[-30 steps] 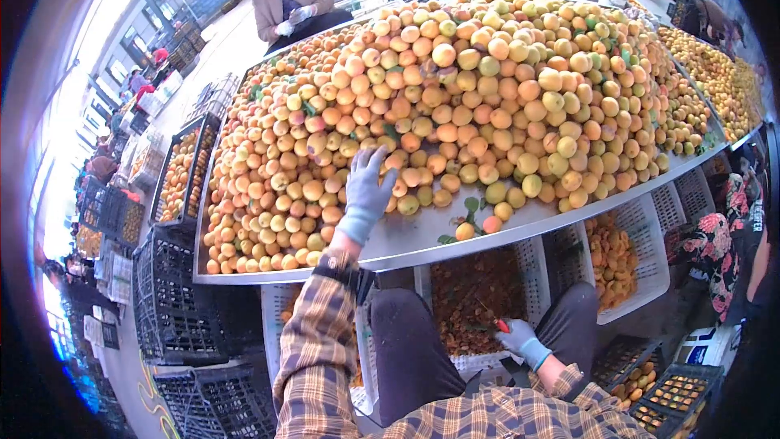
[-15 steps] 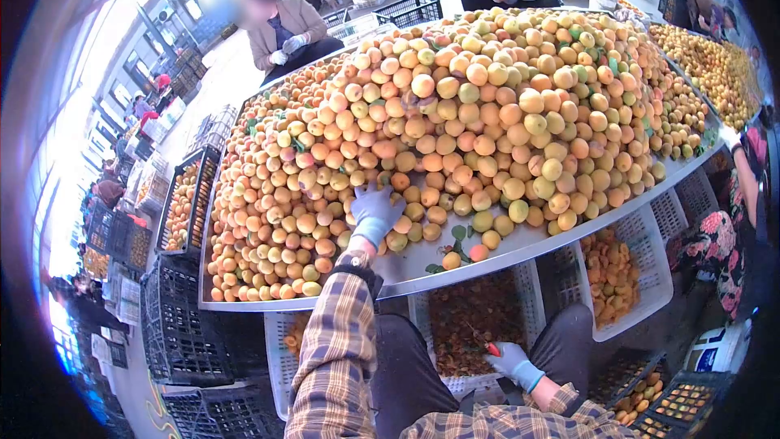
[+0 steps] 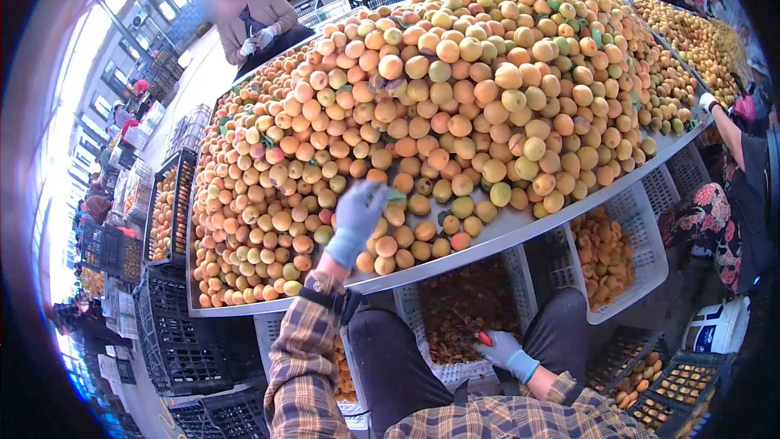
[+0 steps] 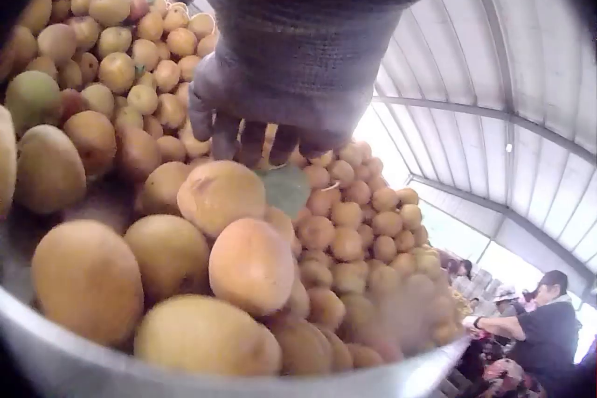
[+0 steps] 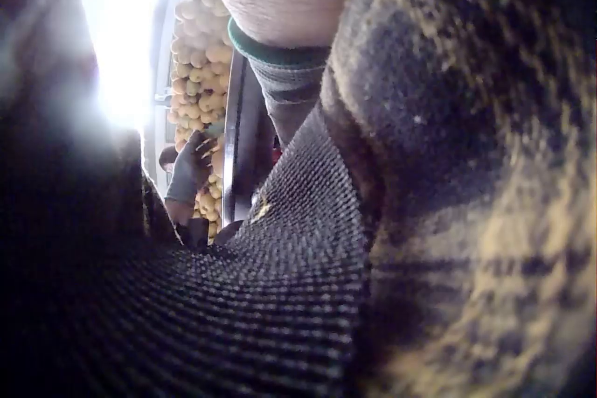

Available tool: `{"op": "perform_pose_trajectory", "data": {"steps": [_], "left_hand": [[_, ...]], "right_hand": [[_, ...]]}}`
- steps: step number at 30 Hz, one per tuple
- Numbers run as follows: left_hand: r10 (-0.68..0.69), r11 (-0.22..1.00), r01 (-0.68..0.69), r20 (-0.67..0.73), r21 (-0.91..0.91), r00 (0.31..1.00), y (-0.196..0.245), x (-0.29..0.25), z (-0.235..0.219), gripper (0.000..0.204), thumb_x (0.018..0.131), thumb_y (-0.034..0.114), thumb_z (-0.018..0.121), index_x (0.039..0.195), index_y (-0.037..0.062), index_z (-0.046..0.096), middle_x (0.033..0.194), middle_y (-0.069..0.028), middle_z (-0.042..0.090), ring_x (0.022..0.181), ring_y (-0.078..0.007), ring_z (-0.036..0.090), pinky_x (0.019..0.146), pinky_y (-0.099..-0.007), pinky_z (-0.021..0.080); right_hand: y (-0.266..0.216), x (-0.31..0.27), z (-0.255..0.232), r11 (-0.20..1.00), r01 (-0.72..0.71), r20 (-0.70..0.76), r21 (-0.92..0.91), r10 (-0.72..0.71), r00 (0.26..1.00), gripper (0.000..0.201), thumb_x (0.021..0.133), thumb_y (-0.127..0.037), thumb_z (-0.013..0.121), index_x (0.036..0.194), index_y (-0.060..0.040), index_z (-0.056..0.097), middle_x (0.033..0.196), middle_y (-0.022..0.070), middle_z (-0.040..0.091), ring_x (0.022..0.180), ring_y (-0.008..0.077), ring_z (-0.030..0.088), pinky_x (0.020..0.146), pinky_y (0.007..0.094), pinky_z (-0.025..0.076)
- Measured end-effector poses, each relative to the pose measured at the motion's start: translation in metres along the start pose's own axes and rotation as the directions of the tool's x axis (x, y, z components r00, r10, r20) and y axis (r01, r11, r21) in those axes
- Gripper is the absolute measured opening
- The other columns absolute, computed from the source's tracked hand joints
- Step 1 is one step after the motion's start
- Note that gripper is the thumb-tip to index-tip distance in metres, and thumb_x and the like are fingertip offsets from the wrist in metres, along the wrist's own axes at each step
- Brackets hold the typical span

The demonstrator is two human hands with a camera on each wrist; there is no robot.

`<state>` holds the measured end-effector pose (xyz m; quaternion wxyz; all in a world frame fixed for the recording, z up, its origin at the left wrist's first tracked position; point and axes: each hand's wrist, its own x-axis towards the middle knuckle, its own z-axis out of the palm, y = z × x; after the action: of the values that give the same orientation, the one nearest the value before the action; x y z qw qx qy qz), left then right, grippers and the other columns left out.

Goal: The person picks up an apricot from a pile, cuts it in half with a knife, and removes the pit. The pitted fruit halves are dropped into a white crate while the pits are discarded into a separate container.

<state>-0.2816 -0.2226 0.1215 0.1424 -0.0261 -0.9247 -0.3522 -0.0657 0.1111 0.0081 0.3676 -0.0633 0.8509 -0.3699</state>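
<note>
Broadly, a long metal desk (image 3: 487, 237) tilts across the head view, heaped with a great pile of apricots (image 3: 455, 89), orange, yellow and a few green, reaching to its near rim. Under the rim stand white plastic crates (image 3: 650, 219), one holding cut fruit halves (image 3: 603, 254) and another a dark mass of pits (image 3: 471, 301); black crates (image 3: 175, 333) are stacked to the left, some filled with fruit. Other people sit at the far side of the desk, and a person in a flowered sleeve (image 3: 715, 223) stands at the right.

The person wears a plaid shirt and grey knit gloves. The left hand (image 3: 357, 210) reaches onto the near edge of the pile, fingers (image 4: 229, 137) bent downward into the apricots, their tips touching fruit beside a green leaf (image 4: 284, 188). From the left wrist view the fingertips are buried among the fruit, and I cannot tell whether they have closed around any one apricot.

The right hand (image 3: 502, 349) rests low on the person's lap, beside the crate of pits, its fingers curled around a small tool with a red handle (image 3: 484, 339). The right wrist view shows mostly dark trouser cloth and plaid sleeve, with the pile seen far off.
</note>
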Motion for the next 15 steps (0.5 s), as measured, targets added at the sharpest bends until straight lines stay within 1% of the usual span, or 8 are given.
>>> {"op": "perform_pose_trajectory", "data": {"steps": [2,4,6,8,10,12,14,15], "left_hand": [[-0.048,0.995,0.048,0.006,0.082,0.999,0.010,0.029,-0.007,0.032,0.084,0.022,0.059,0.109,0.0019,0.058,0.100,-0.0156,0.063,0.089,-0.0293,0.061,0.078,-0.0347,0.047],[-0.090,0.973,0.104,-0.074,0.207,0.993,-0.020,0.056,0.013,0.053,0.078,0.035,0.063,0.123,0.0097,0.050,0.117,-0.0191,0.055,0.101,-0.0356,0.057,0.084,-0.0404,0.047],[-0.070,0.957,0.056,0.038,0.285,0.997,-0.030,0.066,0.032,0.068,0.075,0.040,0.065,0.131,0.0106,0.040,0.131,-0.0219,0.043,0.113,-0.0384,0.049,0.091,-0.0421,0.044],[-0.225,0.931,0.191,0.076,0.310,0.971,-0.020,0.064,0.040,0.071,0.075,0.043,0.064,0.132,0.0091,0.038,0.135,-0.0231,0.038,0.117,-0.0375,0.047,0.093,-0.0421,0.042],[-0.442,0.882,0.385,0.199,0.272,0.874,-0.011,0.058,0.044,0.072,0.076,0.042,0.065,0.132,0.0049,0.039,0.128,-0.0226,0.046,0.112,-0.0360,0.051,0.093,-0.0395,0.042],[-0.383,0.876,0.305,0.153,0.374,0.911,-0.015,0.040,0.048,0.069,0.078,0.043,0.062,0.130,0.0029,0.040,0.123,-0.0224,0.051,0.108,-0.0350,0.054,0.091,-0.0393,0.043],[-0.293,0.956,0.257,0.419,0.140,0.860,-0.034,0.029,0.056,0.068,0.078,0.046,0.059,0.130,0.0074,0.038,0.123,-0.0231,0.050,0.112,-0.0387,0.050,0.093,-0.0428,0.042],[-0.169,0.964,0.091,0.306,0.251,0.937,-0.016,0.016,0.048,0.067,0.078,0.043,0.062,0.128,0.0038,0.040,0.109,-0.0196,0.059,0.103,-0.0325,0.057,0.087,-0.0381,0.045]], "right_hand": [[0.008,0.005,0.008,1.000,-0.019,-0.007,-0.008,0.019,1.000,0.041,0.077,-0.042,0.063,0.087,-0.0021,0.060,0.082,0.0232,0.061,0.080,0.0404,0.058,0.068,0.0443,0.045],[0.014,0.008,0.012,0.999,-0.035,-0.026,-0.019,0.034,0.999,0.041,0.077,-0.042,0.062,0.086,-0.0018,0.060,0.082,0.0235,0.061,0.080,0.0408,0.058,0.068,0.0447,0.045],[0.015,0.009,0.012,0.999,-0.007,-0.037,-0.049,0.005,0.999,0.042,0.077,-0.042,0.062,0.086,-0.0012,0.060,0.082,0.0238,0.061,0.080,0.0414,0.058,0.068,0.0448,0.044],[0.016,0.010,0.009,0.998,-0.036,0.000,-0.048,0.036,0.999,0.046,0.076,-0.045,0.059,0.089,-0.0015,0.060,0.087,0.0239,0.062,0.084,0.0406,0.058,0.070,0.0456,0.045],[0.013,0.008,0.009,0.995,-0.047,0.003,-0.088,0.048,0.999,0.045,0.077,-0.045,0.060,0.088,-0.0024,0.061,0.087,0.0229,0.062,0.084,0.0402,0.058,0.070,0.0454,0.045],[0.005,0.004,0.007,0.997,-0.040,0.014,-0.066,0.041,0.999,0.044,0.077,-0.045,0.061,0.088,-0.0021,0.061,0.085,0.0230,0.062,0.083,0.0400,0.059,0.070,0.0447,0.045],[-0.001,0.002,0.003,0.999,-0.027,0.016,-0.047,0.028,0.999,0.043,0.077,-0.044,0.062,0.087,-0.0019,0.061,0.084,0.0231,0.062,0.082,0.0398,0.059,0.069,0.0439,0.045],[-0.002,0.000,0.002,0.998,-0.013,0.018,-0.057,0.014,1.000,0.044,0.078,-0.046,0.060,0.087,-0.0033,0.061,0.086,0.0222,0.062,0.083,0.0396,0.059,0.070,0.0446,0.045]]}}
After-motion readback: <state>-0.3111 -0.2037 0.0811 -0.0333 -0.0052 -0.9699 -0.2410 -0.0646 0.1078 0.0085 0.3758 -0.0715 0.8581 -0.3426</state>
